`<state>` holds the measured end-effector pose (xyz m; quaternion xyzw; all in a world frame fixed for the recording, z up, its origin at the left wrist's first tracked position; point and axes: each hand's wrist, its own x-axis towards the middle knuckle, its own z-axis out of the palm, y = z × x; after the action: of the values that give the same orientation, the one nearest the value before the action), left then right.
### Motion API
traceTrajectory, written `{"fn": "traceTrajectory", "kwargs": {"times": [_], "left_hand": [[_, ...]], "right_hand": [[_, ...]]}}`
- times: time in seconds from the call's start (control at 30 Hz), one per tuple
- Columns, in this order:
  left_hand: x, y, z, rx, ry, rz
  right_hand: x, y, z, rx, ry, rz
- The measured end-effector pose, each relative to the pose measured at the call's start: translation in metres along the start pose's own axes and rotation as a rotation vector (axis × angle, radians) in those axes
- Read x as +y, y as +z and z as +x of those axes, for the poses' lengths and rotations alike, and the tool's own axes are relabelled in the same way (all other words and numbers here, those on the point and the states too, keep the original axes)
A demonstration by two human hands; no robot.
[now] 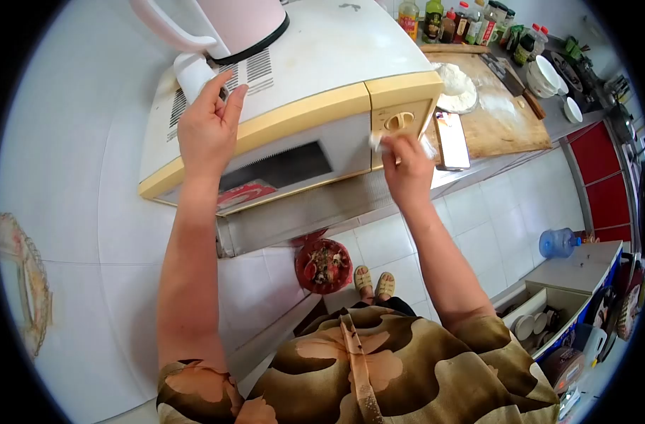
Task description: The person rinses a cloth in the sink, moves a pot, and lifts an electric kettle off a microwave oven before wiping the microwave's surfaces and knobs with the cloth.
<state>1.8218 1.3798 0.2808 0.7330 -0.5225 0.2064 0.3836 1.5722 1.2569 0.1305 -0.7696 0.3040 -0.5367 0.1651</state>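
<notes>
My left hand (206,138) is at the front left of a white oven-like appliance (322,53). Its fingers curl at the lower end of a small white container (192,74), with thumb and index tip apart. My right hand (409,169) is in front of the appliance's control panel, beside the round knob (399,121). Its fingers pinch a small white item (376,141), blurred by motion. A pink kettle (241,25) stands on the appliance behind the white container.
A wooden board (510,127) holds a bowl of flour (457,88), a cleaver (503,74) and a phone (452,141). Bottles (433,21) and white bowls (543,76) stand behind. Below are a red waste bin (324,266) and an open drawer (538,318).
</notes>
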Motion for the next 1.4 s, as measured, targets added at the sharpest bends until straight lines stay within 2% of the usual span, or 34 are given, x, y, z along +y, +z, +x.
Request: {"fn": "traceTrajectory", "kwargs": {"times": [0.03, 0.1, 0.23, 0.3, 0.37, 0.43, 0.57, 0.67, 0.73, 0.87, 1.13, 1.4], "left_hand": [[0.001, 0.001, -0.003, -0.005, 0.013, 0.015], [0.0, 0.002, -0.002, -0.03, 0.006, -0.001], [0.001, 0.002, -0.001, -0.026, -0.031, -0.013], [0.001, 0.001, -0.003, -0.023, -0.035, -0.004], [0.002, 0.004, 0.001, -0.006, -0.031, -0.006], [-0.001, 0.004, -0.002, 0.003, -0.01, 0.006], [-0.001, 0.005, -0.001, -0.004, -0.003, 0.036], [-0.001, 0.004, -0.002, -0.012, 0.007, 0.049], [-0.001, 0.005, -0.001, -0.001, -0.008, 0.03], [-0.003, 0.006, -0.002, 0.014, 0.015, 0.042], [0.0, 0.002, -0.002, -0.055, -0.096, 0.096], [-0.005, 0.006, -0.001, 0.018, -0.024, 0.034]], "right_hand": [[-0.011, -0.005, 0.01, -0.004, 0.02, 0.001], [-0.035, -0.02, 0.048, 0.131, -0.075, 0.082], [-0.024, -0.029, 0.058, 0.085, -0.019, 0.086], [0.006, -0.037, 0.054, 0.187, 0.027, 0.029], [0.029, -0.038, 0.026, -0.022, 0.057, -0.019], [0.027, -0.038, 0.004, -0.086, 0.272, 0.162], [0.025, -0.029, -0.013, 0.023, 0.366, 0.265], [0.023, -0.024, -0.004, 0.038, 0.295, 0.244], [0.026, -0.019, -0.006, -0.071, 0.241, -0.027], [0.016, -0.007, -0.02, -0.079, 0.105, -0.058], [0.027, -0.029, -0.008, -0.128, 0.035, -0.155], [0.02, -0.022, -0.006, -0.121, 0.033, -0.143]]}}
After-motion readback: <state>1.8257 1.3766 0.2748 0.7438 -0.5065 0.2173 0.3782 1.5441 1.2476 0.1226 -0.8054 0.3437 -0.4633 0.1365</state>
